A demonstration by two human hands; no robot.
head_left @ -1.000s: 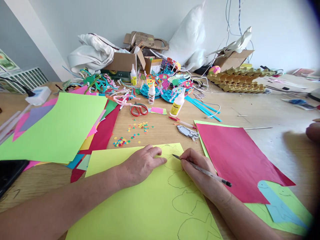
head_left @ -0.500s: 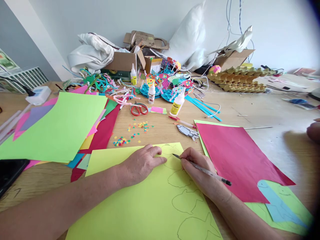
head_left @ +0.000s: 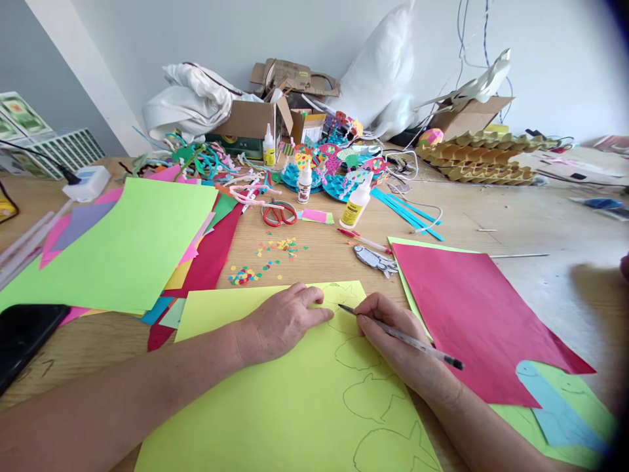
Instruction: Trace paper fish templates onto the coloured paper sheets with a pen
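Observation:
A sheet of yellow paper lies in front of me with several fish outlines drawn in a column along its right side. My left hand rests on the upper part of the sheet, thumb and forefinger apart, with nothing in it. In my right hand is a pen with a clear barrel and black end, pinched between thumb and fingers. Its dark tip touches or hovers just over the paper beside the topmost outlines, close to my left fingertips. My left hand partly covers those upper outlines.
Left are stacked coloured papers and a black phone. Beyond my sheet are confetti pieces, red scissors, glue bottles and a fish cutout. Red paper lies right; part of another person's hand shows there.
The pen tip has shifted slightly left along the paper. My left hand stays in place. The whole view has swung a little left, and less of the other person's hand shows.

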